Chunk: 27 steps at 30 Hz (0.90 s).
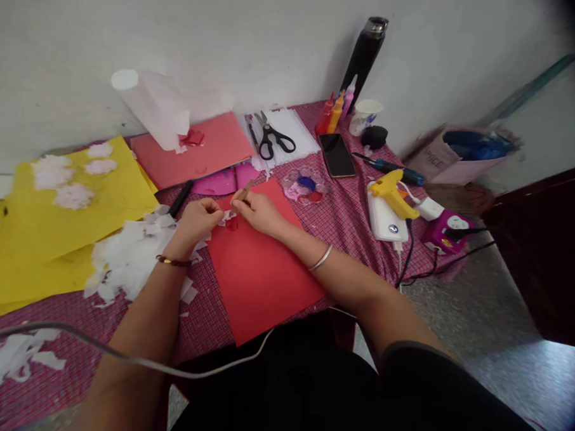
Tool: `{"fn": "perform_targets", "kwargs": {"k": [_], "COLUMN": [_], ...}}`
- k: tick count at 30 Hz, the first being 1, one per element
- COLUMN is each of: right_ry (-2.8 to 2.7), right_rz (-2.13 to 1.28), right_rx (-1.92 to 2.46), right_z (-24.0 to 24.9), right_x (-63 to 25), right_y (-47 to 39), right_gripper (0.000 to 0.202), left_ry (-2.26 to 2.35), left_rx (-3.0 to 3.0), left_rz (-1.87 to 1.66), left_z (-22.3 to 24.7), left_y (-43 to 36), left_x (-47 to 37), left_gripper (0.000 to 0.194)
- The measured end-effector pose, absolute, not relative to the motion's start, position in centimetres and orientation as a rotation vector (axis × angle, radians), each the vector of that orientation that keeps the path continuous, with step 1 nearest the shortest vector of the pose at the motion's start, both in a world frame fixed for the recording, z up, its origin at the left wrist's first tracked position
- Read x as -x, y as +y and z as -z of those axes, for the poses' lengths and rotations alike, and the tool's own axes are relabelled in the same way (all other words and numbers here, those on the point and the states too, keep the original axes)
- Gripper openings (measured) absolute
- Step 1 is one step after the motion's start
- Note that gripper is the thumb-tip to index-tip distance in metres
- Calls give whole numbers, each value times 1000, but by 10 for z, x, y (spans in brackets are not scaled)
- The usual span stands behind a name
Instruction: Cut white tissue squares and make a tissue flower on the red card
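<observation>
Gently steady the pale, crumpled paper scrap [227,217], pinched in the left hand [201,220] at the far left end of the flat red paper sheet [266,272], and guide the slim brown stick [245,191], gripped in the right hand [258,210], with light, short strokes.

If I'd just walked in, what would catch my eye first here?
Probably the bright red paper in the middle, with the left hand and right hand at its far end. Next might come the yellow sheets on the left, bearing fluffy pale pink tufts, then the yellow glue gun at right.
</observation>
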State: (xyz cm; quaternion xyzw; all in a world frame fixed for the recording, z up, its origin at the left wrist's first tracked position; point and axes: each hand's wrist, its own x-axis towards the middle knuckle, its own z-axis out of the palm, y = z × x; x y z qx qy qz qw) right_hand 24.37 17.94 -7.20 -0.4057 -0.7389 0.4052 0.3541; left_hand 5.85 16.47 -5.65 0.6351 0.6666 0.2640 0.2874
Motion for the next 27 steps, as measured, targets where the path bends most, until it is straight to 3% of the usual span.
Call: {"fn": "perform_targets", "kwargs": {"k": [6, 12, 20, 27], "right_ry": [-1885, -1393, -1008, -921], "right_rz": [-1083, -1291, -1604, -1660], "right_rx": [1043, 976, 891, 912], "right_z": [70, 78, 80, 73], "right_x": [-244, -244, -252, -254], "right_y": [181, 188, 181, 181], "right_gripper": [17, 19, 17, 22], "left_ry": [1719, 1694, 1762, 1894], "left_rx": [-1602, -1559, -1235, -1725], "left_rz": [-781, -820, -1263, -666], "left_z": [63, 62, 5, -1], "left_y": [167, 165, 160, 134], "left_x": [-55, -61, -12, 9], "left_gripper": [10, 12, 21, 12]}}
